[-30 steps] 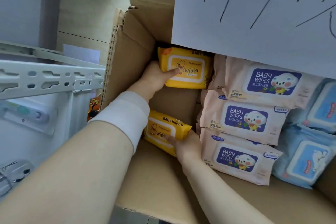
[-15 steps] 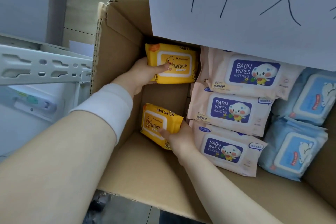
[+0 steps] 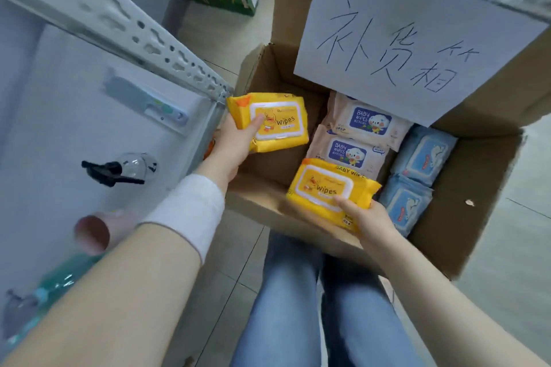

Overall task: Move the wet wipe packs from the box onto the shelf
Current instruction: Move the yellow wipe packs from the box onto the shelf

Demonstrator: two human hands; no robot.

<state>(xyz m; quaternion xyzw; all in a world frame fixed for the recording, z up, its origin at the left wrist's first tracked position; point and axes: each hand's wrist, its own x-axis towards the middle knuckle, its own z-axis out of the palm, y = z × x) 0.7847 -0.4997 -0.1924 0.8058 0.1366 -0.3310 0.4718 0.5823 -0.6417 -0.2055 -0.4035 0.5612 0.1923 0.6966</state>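
1. My left hand (image 3: 231, 146) is closed around one yellow wipe pack (image 3: 269, 121), thumb lying across its printed face, fingers hidden behind it. The pack is lifted clear above the left edge of the cardboard box (image 3: 477, 188), just beside the grey shelf post (image 3: 205, 134).
2. My right hand (image 3: 368, 219) grips a second yellow wipe pack (image 3: 329, 188) by its near right corner, thumb on top; it hangs over the near side of the box.
3. Left in the box: two pink baby-wipe packs (image 3: 368, 124) in the middle, stacked far to near, and two blue packs (image 3: 425, 153) at the right, touching them.
4. A white sheet with handwritten characters (image 3: 402, 48) covers the far flap.
5. On the shelf (image 3: 68, 92) to the left lie a clear spray bottle with black trigger (image 3: 119, 170) and, nearer, a blurred pink-capped bottle (image 3: 92, 232).
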